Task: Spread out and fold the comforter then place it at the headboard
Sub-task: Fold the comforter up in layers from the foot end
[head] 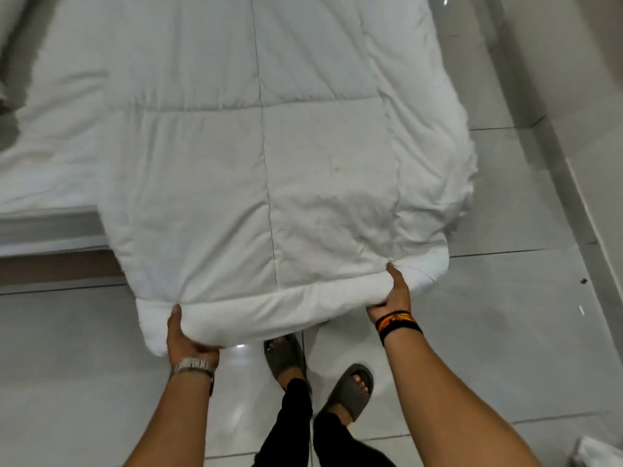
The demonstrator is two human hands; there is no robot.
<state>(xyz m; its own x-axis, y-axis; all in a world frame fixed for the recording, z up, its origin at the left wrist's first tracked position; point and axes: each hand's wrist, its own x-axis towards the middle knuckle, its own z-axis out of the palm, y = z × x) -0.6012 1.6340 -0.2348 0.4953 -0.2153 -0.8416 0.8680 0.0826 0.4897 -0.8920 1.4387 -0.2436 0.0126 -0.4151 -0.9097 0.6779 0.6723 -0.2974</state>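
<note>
A white quilted comforter [263, 156] lies along the bed and hangs past its foot end over the floor. My left hand [184, 338], with a metal watch at the wrist, grips the near hem towards its left corner, thumb on top. My right hand [392, 293], with dark wristbands, grips the same hem towards the right corner. The held edge is lifted clear of the floor and looks doubled over. The headboard is out of view.
The bed's mattress edge [43, 227] and wooden base [50, 267] show at the left. Glossy grey floor tiles [505, 332] surround me, with a wall base [593, 183] on the right. My feet in grey slides [286, 355] stand under the hem. Some white cloth [596, 453] lies at the bottom right.
</note>
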